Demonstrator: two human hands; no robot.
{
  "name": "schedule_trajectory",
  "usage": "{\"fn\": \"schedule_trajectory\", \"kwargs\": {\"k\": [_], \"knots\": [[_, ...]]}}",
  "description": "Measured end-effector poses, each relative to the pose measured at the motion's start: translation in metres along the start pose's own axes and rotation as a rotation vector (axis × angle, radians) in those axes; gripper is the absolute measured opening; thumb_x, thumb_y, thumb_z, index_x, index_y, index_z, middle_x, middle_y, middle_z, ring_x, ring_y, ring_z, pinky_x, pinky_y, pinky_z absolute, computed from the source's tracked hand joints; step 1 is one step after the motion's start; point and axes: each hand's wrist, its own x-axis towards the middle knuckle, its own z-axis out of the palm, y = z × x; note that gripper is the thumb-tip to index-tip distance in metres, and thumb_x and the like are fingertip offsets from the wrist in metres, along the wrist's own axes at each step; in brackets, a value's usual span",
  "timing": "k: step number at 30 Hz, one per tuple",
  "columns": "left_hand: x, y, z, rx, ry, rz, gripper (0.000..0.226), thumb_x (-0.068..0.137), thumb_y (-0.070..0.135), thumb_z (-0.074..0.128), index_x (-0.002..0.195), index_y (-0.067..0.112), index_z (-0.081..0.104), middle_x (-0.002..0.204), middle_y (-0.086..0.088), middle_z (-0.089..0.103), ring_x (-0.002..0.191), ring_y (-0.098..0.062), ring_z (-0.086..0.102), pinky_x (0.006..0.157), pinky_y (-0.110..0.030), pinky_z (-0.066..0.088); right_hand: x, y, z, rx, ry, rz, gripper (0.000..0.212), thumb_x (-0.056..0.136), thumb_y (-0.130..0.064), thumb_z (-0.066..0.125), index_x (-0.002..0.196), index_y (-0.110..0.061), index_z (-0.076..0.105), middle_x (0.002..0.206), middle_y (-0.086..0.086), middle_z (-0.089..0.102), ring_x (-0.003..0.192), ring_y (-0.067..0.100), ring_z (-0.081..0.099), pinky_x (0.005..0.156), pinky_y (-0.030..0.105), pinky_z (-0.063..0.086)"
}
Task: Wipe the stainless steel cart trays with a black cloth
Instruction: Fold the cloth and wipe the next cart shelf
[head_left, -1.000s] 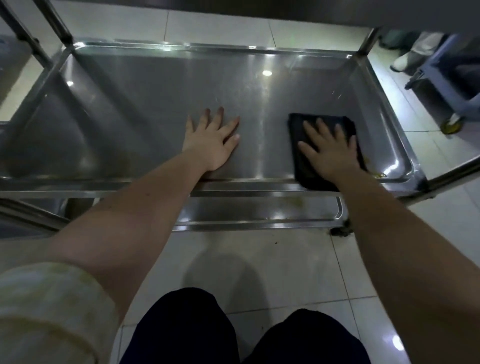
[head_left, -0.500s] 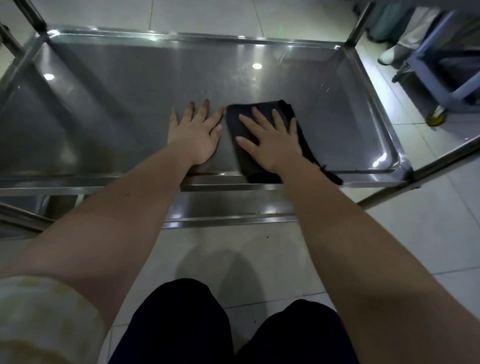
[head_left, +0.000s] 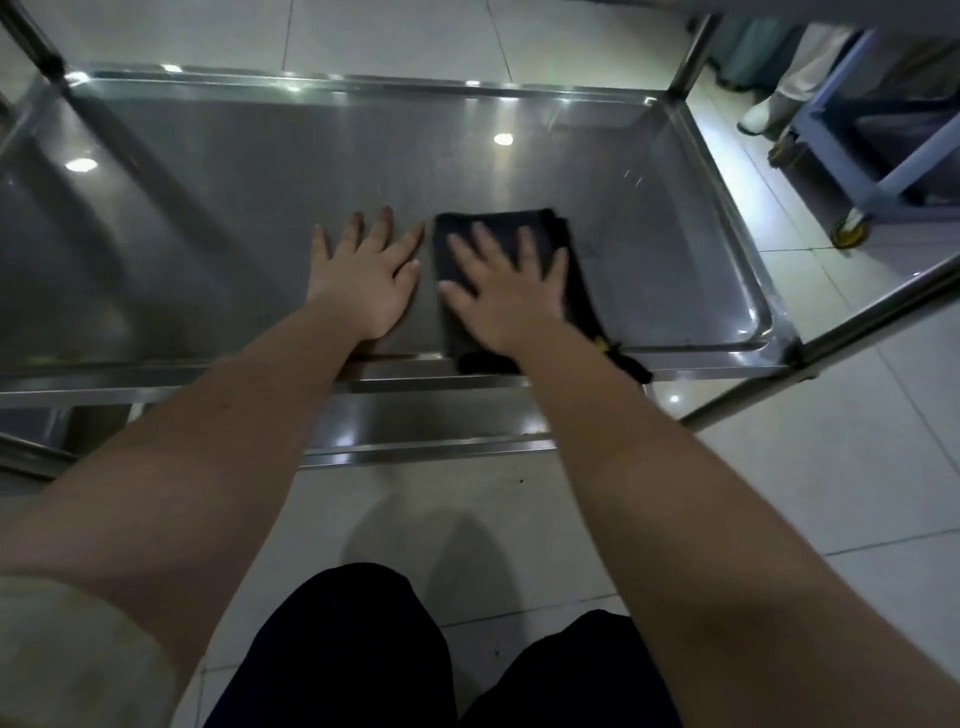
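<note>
Looks like you're mid-job: your right hand (head_left: 511, 291) is flat and spread, pressing the black cloth (head_left: 498, 219) onto the near middle of the cart tray (head_left: 208, 208), your left hand (head_left: 366, 283) is flat just beside it (the lower tray (head_left: 415, 421) probably still needs doing).

I log: cloth (head_left: 548, 228) plain black w/ small yellow tag (head_left: 601, 343); tray (head_left: 234, 218) silver-grey, brushed; floor tiles (head_left: 831, 441) off-white, grey grout; sleeve (head_left: 62, 654) cream; trousers (head_left: 353, 649) v. dark; trolley (head_left: 839, 161) pale blue, yellow wheel (head_left: 852, 235).
</note>
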Motion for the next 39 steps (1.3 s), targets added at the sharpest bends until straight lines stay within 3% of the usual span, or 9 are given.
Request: {"fn": "schedule_trajectory", "kwargs": {"k": [2, 5, 12, 16, 23, 27, 33, 36, 39], "knots": [[0.001, -0.004, 0.002, 0.0, 0.011, 0.007, 0.053, 0.103, 0.048, 0.016, 0.155, 0.039, 0.009, 0.165, 0.001, 0.005, 0.15, -0.03, 0.005, 0.117, -0.061, 0.003, -0.003, -0.012, 0.004, -0.008, -0.013, -0.097, 0.064, 0.093, -0.071, 0.015, 0.151, -0.051, -0.001, 0.162, -0.018, -0.008, 0.149, 0.031, -0.013, 0.111, 0.066, -0.011], [0.003, -0.007, 0.004, -0.013, 0.012, 0.009, 0.053, 0.102, 0.051, 0.017, 0.154, 0.043, 0.01, 0.165, 0.002, 0.006, 0.15, -0.03, 0.006, 0.117, -0.059, 0.003, -0.002, 0.042, -0.001, 0.016, 0.025, -0.128, 0.062, 0.092, -0.072, 0.02, 0.15, -0.054, 0.004, 0.162, -0.019, -0.002, 0.15, 0.027, -0.006, 0.113, 0.061, -0.008], [0.003, 0.001, 0.005, -0.031, 0.044, -0.024, 0.053, 0.101, 0.054, 0.02, 0.153, 0.046, 0.013, 0.165, 0.003, 0.009, 0.15, -0.03, 0.008, 0.118, -0.059, 0.003, -0.04, 0.221, -0.015, 0.026, -0.013, 0.277, 0.06, 0.094, -0.069, 0.023, 0.148, -0.057, 0.001, 0.163, -0.018, -0.004, 0.15, 0.028, -0.005, 0.117, 0.057, -0.005], [0.001, 0.006, 0.005, -0.019, 0.043, -0.027, 0.052, 0.102, 0.053, 0.02, 0.153, 0.046, 0.013, 0.165, 0.002, 0.01, 0.15, -0.031, 0.008, 0.117, -0.06, 0.002, -0.041, 0.18, -0.01, 0.04, -0.017, 0.276, 0.061, 0.094, -0.069, 0.018, 0.148, -0.055, -0.005, 0.162, -0.018, -0.012, 0.149, 0.034, -0.012, 0.114, 0.062, -0.009], [0.001, -0.001, 0.005, -0.016, 0.023, -0.02, 0.053, 0.102, 0.054, 0.018, 0.153, 0.046, 0.011, 0.165, 0.003, 0.008, 0.15, -0.029, 0.007, 0.117, -0.059, 0.004, -0.026, 0.005, 0.004, 0.035, -0.05, -0.041, 0.065, 0.093, -0.072, 0.012, 0.151, -0.049, -0.007, 0.162, -0.014, -0.015, 0.146, 0.036, -0.021, 0.11, 0.066, -0.016], [0.003, -0.003, 0.006, -0.029, 0.042, -0.009, 0.052, 0.102, 0.053, 0.021, 0.153, 0.046, 0.014, 0.165, 0.003, 0.012, 0.15, -0.03, 0.01, 0.117, -0.059, 0.006, -0.029, 0.071, -0.002, 0.04, -0.008, -0.065, 0.062, 0.093, -0.072, 0.021, 0.149, -0.055, 0.0, 0.162, -0.019, -0.007, 0.15, 0.028, -0.01, 0.114, 0.062, -0.01], [0.005, 0.008, 0.006, -0.022, 0.03, -0.025, 0.053, 0.101, 0.054, 0.018, 0.153, 0.047, 0.012, 0.165, 0.003, 0.01, 0.15, -0.03, 0.008, 0.117, -0.061, 0.003, -0.053, 0.232, -0.018, 0.004, -0.061, 0.33, 0.064, 0.087, -0.075, 0.016, 0.145, -0.059, -0.006, 0.162, -0.018, -0.009, 0.15, 0.027, -0.008, 0.115, 0.062, -0.006], [0.004, 0.015, 0.007, -0.01, 0.026, -0.021, 0.052, 0.102, 0.053, 0.017, 0.153, 0.046, 0.012, 0.165, 0.002, 0.009, 0.15, -0.03, 0.007, 0.116, -0.062, 0.002, -0.043, 0.209, -0.013, 0.022, -0.045, 0.359, 0.061, 0.092, -0.072, 0.016, 0.146, -0.057, -0.008, 0.162, -0.017, -0.013, 0.149, 0.032, -0.012, 0.113, 0.066, -0.008], [0.007, 0.015, 0.006, -0.017, 0.015, -0.016, 0.052, 0.102, 0.051, 0.017, 0.153, 0.045, 0.012, 0.165, 0.003, 0.008, 0.15, -0.03, 0.006, 0.116, -0.062, 0.001, -0.023, 0.125, -0.007, 0.034, 0.001, 0.222, 0.064, 0.093, -0.072, 0.015, 0.149, -0.052, -0.006, 0.162, -0.014, -0.013, 0.148, 0.037, -0.013, 0.11, 0.067, -0.01]]}}
